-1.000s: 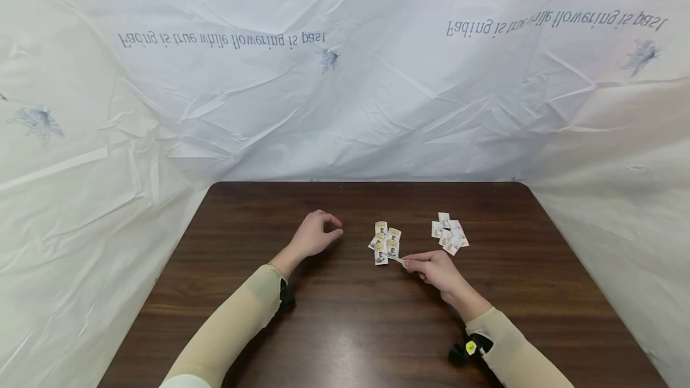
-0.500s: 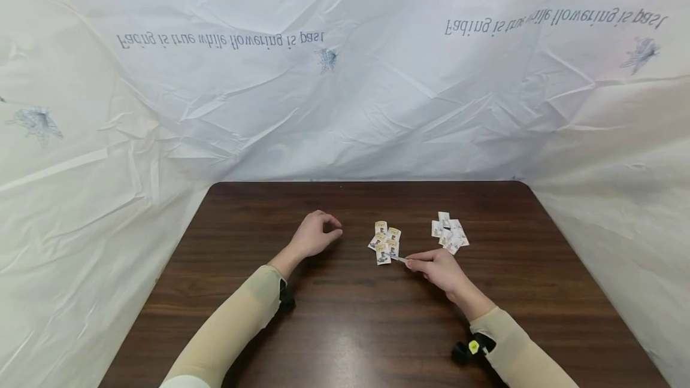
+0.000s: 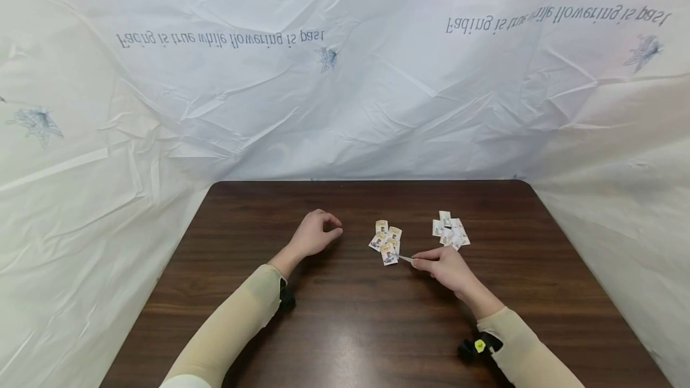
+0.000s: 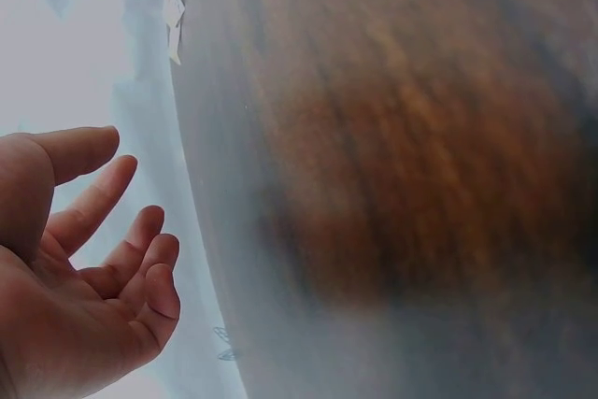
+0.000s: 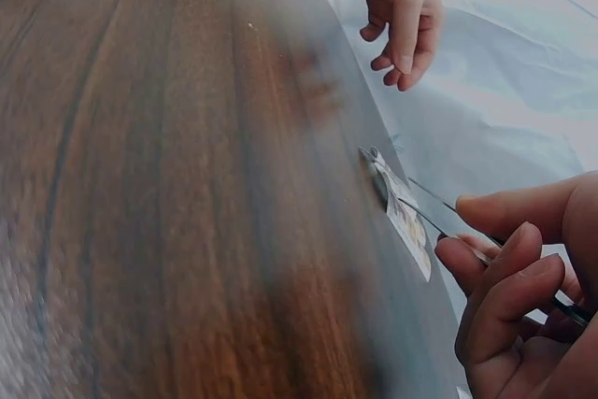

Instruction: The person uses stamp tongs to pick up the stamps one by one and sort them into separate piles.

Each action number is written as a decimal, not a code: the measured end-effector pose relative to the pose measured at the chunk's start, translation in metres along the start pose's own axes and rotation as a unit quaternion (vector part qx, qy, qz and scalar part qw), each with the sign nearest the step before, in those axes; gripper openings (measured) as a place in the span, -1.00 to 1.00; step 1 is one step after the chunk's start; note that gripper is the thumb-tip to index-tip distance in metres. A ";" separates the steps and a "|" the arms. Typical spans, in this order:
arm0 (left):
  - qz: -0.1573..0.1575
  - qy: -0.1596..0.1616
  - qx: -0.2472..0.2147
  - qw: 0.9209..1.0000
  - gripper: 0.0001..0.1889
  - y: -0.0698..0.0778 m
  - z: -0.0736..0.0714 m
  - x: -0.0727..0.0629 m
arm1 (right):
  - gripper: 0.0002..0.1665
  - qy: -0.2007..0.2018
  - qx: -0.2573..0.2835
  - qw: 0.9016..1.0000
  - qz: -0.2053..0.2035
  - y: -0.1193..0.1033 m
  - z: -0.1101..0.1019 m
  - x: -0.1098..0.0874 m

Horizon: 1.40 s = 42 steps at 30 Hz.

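Note:
My right hand (image 3: 446, 267) pinches a pair of tweezers (image 3: 405, 258) between thumb and fingers. In the head view their tips overlap the nearest paper stamp (image 3: 388, 255), a small slip with a yellowish and grey print. The right wrist view shows the two thin metal arms of the tweezers (image 5: 422, 216) apart, with a raised-edged stamp (image 5: 409, 234) at their tips. Several similar stamps (image 3: 380, 241) lie overlapping just behind it. My left hand (image 3: 317, 233) rests left of these stamps, fingers loosely curled and holding nothing; the left wrist view shows its palm bare.
A second cluster of pale printed stamps (image 3: 457, 235) lies farther right, behind my right hand. The dark wooden table (image 3: 323, 328) ends at the back against a white sheet (image 3: 356, 106) with printed words. Straps with small black devices sit on both forearms.
The tweezers and right hand have shifted slightly right. The nearest stamp has slid right with them, covering more of the stamp beside it. The left hand stays still.

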<state>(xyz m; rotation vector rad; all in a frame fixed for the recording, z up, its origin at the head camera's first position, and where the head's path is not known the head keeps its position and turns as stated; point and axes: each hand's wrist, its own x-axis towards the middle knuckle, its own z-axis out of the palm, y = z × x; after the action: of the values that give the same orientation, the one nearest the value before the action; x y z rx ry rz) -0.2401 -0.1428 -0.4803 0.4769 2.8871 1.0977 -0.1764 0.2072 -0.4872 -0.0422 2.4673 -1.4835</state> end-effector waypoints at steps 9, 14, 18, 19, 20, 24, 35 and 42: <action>-0.005 -0.001 -0.003 1.000 -0.85 0.000 0.001 -0.001 | -0.72 -0.006 -0.028 1.000 -0.012 0.000 -0.004 -0.001; -0.006 -0.001 -0.003 1.000 -0.86 0.000 0.001 0.000 | -0.71 -0.014 -0.030 0.999 -0.015 0.000 -0.006 0.001; -0.005 -0.003 0.000 1.000 -0.85 0.000 0.001 0.001 | -0.69 -0.021 -0.029 0.999 -0.018 0.000 -0.006 0.001; -0.005 -0.003 0.001 1.000 -0.85 0.000 0.001 0.001 | -0.69 -0.021 -0.028 0.999 -0.016 0.000 -0.006 0.001; -0.006 -0.004 0.002 1.000 -0.85 -0.001 0.001 0.001 | -0.69 -0.021 -0.027 0.999 -0.015 0.000 -0.006 0.001; -0.006 -0.002 0.001 1.000 -0.86 -0.001 0.000 0.001 | -0.69 -0.021 -0.028 0.999 -0.015 0.001 -0.006 0.001; -0.009 -0.006 0.005 1.000 -0.84 -0.002 0.003 0.001 | -0.71 -0.022 -0.037 0.999 -0.023 -0.001 -0.004 -0.002; -0.003 -0.002 0.003 1.000 -0.85 -0.003 0.004 0.000 | -0.75 -0.025 -0.045 0.998 -0.045 -0.001 -0.001 -0.004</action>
<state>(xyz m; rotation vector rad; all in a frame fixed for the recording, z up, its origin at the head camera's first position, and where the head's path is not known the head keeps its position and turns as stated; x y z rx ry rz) -0.2401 -0.1425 -0.4849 0.4702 2.8875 1.0864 -0.1730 0.2082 -0.4850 -0.2085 2.5217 -1.3862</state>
